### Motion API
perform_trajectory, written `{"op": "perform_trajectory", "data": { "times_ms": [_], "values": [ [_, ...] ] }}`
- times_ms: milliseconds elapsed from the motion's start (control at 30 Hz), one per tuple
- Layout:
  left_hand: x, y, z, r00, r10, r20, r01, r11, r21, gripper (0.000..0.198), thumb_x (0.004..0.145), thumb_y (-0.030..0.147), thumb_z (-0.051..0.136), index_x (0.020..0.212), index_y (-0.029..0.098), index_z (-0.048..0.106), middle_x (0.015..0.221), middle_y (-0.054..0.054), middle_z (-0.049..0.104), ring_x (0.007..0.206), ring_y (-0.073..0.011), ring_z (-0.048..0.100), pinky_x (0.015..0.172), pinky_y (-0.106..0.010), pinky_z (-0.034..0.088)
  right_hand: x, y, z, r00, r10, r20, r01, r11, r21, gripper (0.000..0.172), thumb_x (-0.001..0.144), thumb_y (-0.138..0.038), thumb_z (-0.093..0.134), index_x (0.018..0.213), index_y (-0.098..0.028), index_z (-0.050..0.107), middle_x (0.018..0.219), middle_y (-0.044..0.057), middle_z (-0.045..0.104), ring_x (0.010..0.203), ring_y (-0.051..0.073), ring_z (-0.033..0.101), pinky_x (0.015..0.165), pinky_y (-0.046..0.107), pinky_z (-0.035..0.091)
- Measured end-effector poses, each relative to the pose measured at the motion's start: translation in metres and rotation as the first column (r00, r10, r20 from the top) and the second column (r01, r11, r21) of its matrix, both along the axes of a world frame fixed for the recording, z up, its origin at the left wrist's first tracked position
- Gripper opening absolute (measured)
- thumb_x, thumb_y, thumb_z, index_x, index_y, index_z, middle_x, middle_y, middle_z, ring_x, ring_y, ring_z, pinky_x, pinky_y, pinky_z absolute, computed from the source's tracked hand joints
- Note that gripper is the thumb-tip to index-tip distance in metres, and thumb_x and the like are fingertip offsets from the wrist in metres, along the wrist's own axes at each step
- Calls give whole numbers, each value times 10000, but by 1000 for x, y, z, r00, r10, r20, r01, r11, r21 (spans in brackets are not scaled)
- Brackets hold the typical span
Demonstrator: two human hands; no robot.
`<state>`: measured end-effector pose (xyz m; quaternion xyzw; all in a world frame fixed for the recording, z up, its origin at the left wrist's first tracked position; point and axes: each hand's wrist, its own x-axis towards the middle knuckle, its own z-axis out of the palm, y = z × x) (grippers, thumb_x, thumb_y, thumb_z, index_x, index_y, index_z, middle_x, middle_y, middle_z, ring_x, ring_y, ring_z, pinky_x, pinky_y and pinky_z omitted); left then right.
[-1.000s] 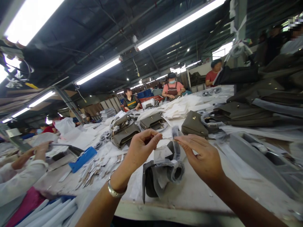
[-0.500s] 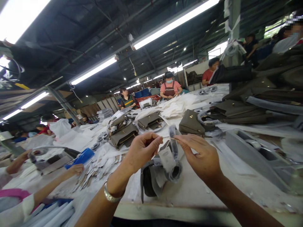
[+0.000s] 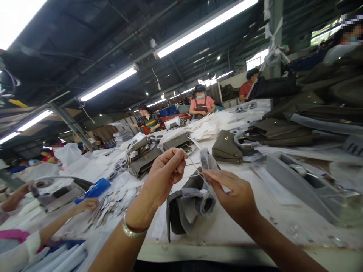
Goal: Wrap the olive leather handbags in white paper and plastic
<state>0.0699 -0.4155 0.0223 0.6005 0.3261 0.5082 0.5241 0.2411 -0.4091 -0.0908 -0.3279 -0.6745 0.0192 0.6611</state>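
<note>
A thin pale string [image 3: 193, 163] runs slantwise between my two hands above the table. My left hand [image 3: 166, 172], with a bracelet on the wrist, pinches its upper end between thumb and fingertips. With the fingers of my right hand [image 3: 234, 189] stretched together against the thumb, the other end is held at the fingertips. Just below both hands lies a dark olive handbag [image 3: 176, 217] with its flap hanging toward the table's near edge. Clear plastic wrap [image 3: 208, 206] is coiled round its handle. Part of the bag is behind my hands.
More olive handbags [image 3: 227, 145] lie across the white table [image 3: 227, 238]. A grey tape dispenser [image 3: 300, 185] stands at right, below a heap of bags [image 3: 286, 130]. Paper strips [image 3: 113, 200] are scattered at left, near a co-worker's hand [image 3: 87, 204] and a blue object [image 3: 98, 189].
My left hand has shifted slightly left and up, its fingers curled more, and the string now slants visibly between my hands. A whitish piece over the handbag no longer shows there.
</note>
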Motion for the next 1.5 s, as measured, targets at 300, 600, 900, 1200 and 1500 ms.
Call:
{"op": "perform_trajectory", "data": {
  "times_ms": [300, 600, 900, 1200, 1500],
  "values": [
    [13, -2, 1, 993, -82, -87, 84, 996, 26, 219, 890, 379, 661, 873, 162, 639, 724, 11, 626, 588, -62, 585, 573, -157, 485, -1, -6, 3, 793, 507, -338, -593, 767, -243, 561, 1013, -390, 459, 1537, -258, 308, 1429, 106, 552, 1296, 238, 545, 1066, 443, 478],
    [-11, -1, -17, 976, -29, -215, 39, 998, 41, 227, 881, 398, 669, 896, 172, 651, 772, -16, 699, 696, -115, 659, 704, -234, 544, -17, -25, 1, 685, 389, -616, -697, 597, -398, 311, 860, -450, 682, 995, -172, 718, 661, 17, 691, 486, 122, 608, 455, 218, 527],
    [-75, 43, -70, 777, 55, -627, -26, 998, 56, 341, 855, 457, 644, 979, 146, 703, 902, -82, 722, 836, -174, 661, 750, -277, 517, -34, -27, -64, 853, 431, -294, -475, 407, -780, 347, 900, -452, 586, 726, -179, 712, 620, -1, 688, 364, 84, 516, 375, 189, 398],
    [-87, 67, -79, 587, -97, -804, 187, 982, 18, 320, 782, 337, 664, 1039, 174, 765, 907, -67, 757, 765, -182, 649, 681, -252, 484, -64, 0, -70, 931, 289, -221, -361, 654, -665, 348, 938, -460, 537, 997, -209, 770, 673, 8, 720, 396, 135, 571, 421, 244, 479],
    [-90, 78, -88, 677, -230, -699, 244, 966, -82, 240, 753, 379, 730, 808, 148, 764, 824, -52, 721, 748, -163, 609, 685, -235, 479, -68, 6, -58, 927, 267, -262, -374, 666, -645, 355, 929, -473, 559, 1021, -203, 770, 704, 17, 731, 401, 123, 563, 406, 234, 461]
  ]
}}
